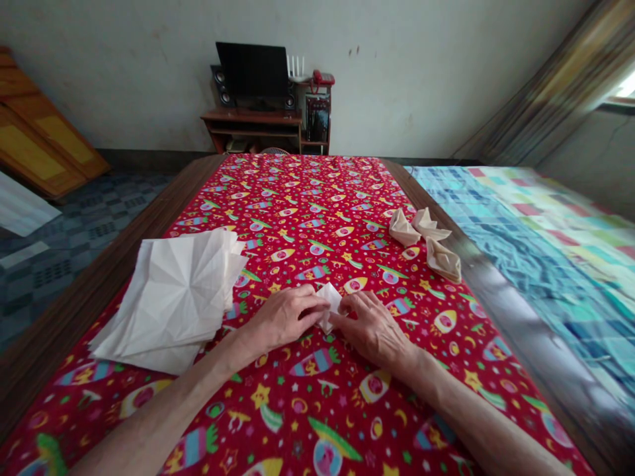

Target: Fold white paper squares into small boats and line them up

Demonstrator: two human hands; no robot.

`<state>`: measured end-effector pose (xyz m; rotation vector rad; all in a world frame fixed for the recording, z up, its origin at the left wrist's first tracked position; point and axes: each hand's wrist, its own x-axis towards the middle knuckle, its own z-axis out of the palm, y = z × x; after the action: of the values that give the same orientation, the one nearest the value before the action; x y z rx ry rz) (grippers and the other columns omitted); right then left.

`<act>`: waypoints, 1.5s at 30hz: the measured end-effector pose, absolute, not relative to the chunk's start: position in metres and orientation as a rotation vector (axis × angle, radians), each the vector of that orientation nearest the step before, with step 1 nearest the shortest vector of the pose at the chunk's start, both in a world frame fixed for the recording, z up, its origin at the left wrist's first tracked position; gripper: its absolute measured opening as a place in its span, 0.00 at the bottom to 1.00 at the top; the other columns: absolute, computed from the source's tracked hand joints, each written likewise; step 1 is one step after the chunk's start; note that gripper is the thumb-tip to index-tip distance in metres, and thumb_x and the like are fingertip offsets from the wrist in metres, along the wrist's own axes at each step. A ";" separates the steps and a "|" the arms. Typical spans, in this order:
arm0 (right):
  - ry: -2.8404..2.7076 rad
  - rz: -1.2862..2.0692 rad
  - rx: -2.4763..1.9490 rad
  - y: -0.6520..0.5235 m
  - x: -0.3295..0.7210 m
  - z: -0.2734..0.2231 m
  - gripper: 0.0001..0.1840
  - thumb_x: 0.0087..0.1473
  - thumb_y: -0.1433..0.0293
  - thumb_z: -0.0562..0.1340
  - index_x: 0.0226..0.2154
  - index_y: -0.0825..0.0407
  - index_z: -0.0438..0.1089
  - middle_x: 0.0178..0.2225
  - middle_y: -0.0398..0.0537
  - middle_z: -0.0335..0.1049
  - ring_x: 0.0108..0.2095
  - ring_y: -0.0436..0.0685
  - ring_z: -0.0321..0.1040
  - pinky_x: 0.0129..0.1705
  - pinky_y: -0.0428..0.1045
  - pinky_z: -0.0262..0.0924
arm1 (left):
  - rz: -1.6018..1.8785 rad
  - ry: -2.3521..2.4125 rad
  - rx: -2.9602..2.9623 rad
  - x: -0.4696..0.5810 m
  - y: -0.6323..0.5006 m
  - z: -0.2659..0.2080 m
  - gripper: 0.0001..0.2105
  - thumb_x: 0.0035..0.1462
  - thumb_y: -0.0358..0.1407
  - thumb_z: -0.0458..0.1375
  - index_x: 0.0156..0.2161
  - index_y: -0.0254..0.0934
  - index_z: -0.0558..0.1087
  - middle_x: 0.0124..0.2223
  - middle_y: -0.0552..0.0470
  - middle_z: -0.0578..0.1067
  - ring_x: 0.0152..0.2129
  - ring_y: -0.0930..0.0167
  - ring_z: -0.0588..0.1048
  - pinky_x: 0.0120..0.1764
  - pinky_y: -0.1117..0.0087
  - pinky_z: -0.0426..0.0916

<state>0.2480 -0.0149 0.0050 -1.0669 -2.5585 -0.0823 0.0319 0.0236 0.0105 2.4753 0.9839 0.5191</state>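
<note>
Near the front of the red tablecloth point(317, 198), a small folded paper point(330, 305) is pinched between the fingers of the left hand point(285, 317) and the right hand point(372, 327), both closed narrowly on its edges. Uneven pressure could skew the crease or tear it. A stray elbow might scatter the paper stack point(173, 297) left of it; the folded pieces point(426, 241) lie beyond, to the right.

Both hands, left hand point(285, 316) & right hand point(373, 327), pinching a small folded white paper point(330, 305) on the red rocket-print tablecloth point(317, 198), w/ paper stack point(173, 297) just left.
</note>
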 end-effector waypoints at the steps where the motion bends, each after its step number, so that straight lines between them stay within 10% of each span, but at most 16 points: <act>1: -2.564 -0.082 -1.063 -0.015 0.248 0.005 0.09 0.61 0.70 0.55 0.39 0.48 0.71 0.36 0.48 0.64 0.36 0.53 0.58 0.39 0.50 0.54 | 0.540 1.012 2.429 0.033 0.027 0.009 0.06 0.59 0.33 0.56 0.40 0.40 0.74 0.36 0.54 0.72 0.32 0.73 0.72 0.35 0.74 0.66; 37: -2.460 -0.174 -0.999 -0.014 0.244 0.005 0.09 0.61 0.70 0.54 0.40 0.50 0.70 0.35 0.48 0.69 0.34 0.54 0.61 0.36 0.51 0.54 | 0.596 0.968 2.746 0.030 0.012 0.000 0.08 0.62 0.36 0.53 0.44 0.39 0.70 0.41 0.51 0.71 0.39 0.68 0.71 0.41 0.67 0.69; 45: -2.364 -0.120 -1.186 -0.018 0.239 0.007 0.06 0.58 0.70 0.57 0.32 0.53 0.69 0.33 0.49 0.68 0.34 0.55 0.61 0.36 0.50 0.53 | 0.617 1.087 2.645 0.027 0.011 -0.004 0.23 0.61 0.36 0.55 0.60 0.40 0.59 0.44 0.50 0.71 0.38 0.69 0.73 0.40 0.68 0.71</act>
<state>0.2389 -0.0177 0.0066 -1.1862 -2.3638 -0.1197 0.0267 0.0109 -0.0043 2.6452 1.0868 0.6174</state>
